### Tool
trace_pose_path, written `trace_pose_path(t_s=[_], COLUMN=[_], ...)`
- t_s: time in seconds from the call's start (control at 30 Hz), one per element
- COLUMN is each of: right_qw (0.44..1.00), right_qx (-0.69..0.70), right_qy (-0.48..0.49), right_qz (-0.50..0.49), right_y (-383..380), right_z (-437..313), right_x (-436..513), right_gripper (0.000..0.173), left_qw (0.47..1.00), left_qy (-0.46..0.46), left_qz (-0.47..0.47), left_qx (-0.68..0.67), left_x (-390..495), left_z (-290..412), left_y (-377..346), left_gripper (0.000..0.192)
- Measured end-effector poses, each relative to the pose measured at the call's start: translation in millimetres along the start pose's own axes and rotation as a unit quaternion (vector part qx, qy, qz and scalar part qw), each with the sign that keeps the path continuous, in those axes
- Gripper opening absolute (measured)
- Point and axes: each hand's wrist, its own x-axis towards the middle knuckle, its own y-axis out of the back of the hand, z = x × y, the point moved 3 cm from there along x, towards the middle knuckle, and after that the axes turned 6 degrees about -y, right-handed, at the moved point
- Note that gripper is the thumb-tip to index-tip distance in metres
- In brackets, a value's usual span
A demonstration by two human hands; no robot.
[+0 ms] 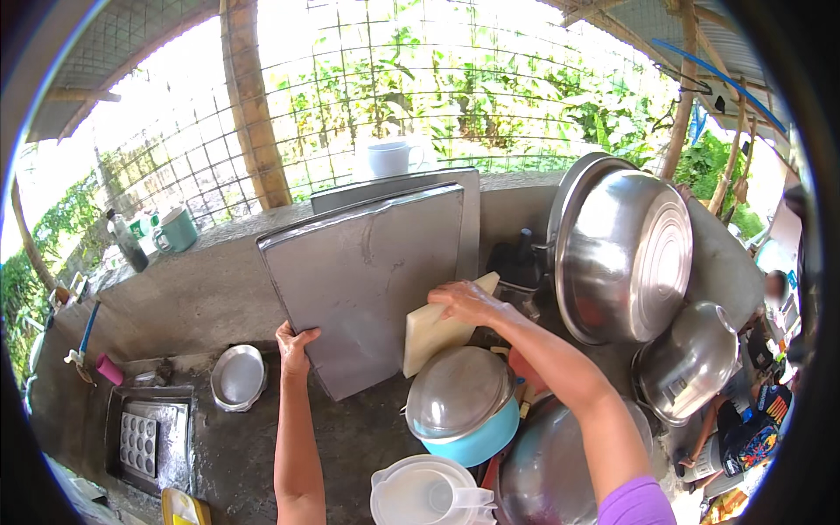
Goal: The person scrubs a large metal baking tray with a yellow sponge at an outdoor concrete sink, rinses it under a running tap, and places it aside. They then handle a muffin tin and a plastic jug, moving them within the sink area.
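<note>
My left hand [294,349] grips the lower left edge of a large metal baking tray [367,282], which stands tilted against the wall with another metal tray [469,226] behind it. My right hand [462,303] holds the top of a cream-coloured board [430,335], apparently plastic, at the tray's lower right. Just below the board, a metal lid or bowl [459,387] covers a light blue basin [479,440]. Clear plastic measuring jugs [420,492] stand nearer to me. A round metal pan [238,378] lies left of my left hand.
Large steel basins [623,256] lean at the right, near a steel bowl [689,361]. At the left, a sink [115,433] holds a muffin tin [138,443]. A green mug [176,230] and a bottle [128,243] stand on the concrete ledge. Another person [728,426] is at the far right.
</note>
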Motion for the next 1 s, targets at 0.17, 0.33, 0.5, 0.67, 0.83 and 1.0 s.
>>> trace_pose_path(t_s=[0.17, 0.33, 0.5, 0.67, 0.83, 1.0], right_qw=[0.999, 0.996, 0.987, 0.953, 0.931, 0.955], right_qx=[-0.016, -0.034, -0.075, -0.184, -0.155, 0.192], right_qy=[-0.036, -0.085, -0.09, -0.083, -0.094, -0.156], right_qz=[-0.004, 0.022, 0.107, 0.225, 0.317, 0.161], right_y=[-11, -19, -24, -34, -37, -49], right_z=[1, 3, 5, 9, -9, -55], right_x=[9, 23, 37, 46, 32, -42], right_gripper=[0.029, 0.032, 0.033, 0.035, 0.035, 0.035], left_qw=[0.999, 0.964, 0.92, 0.913, 0.896, 0.933], left_qy=[0.042, -0.035, -0.052, 0.028, 0.063, 0.254], left_qz=[0.03, 0.118, 0.058, 0.046, 0.001, -0.208], left_qx=[-0.015, 0.236, 0.384, 0.405, 0.439, 0.148], left_x=[17, 23, 20, 9, -36, -123], left_z=[-61, -102, -112, -117, -91, -27], left_y=[-34, -48, -53, -43, -34, -22], left_gripper=[0.02, 0.054, 0.069, 0.076, 0.071, 0.058])
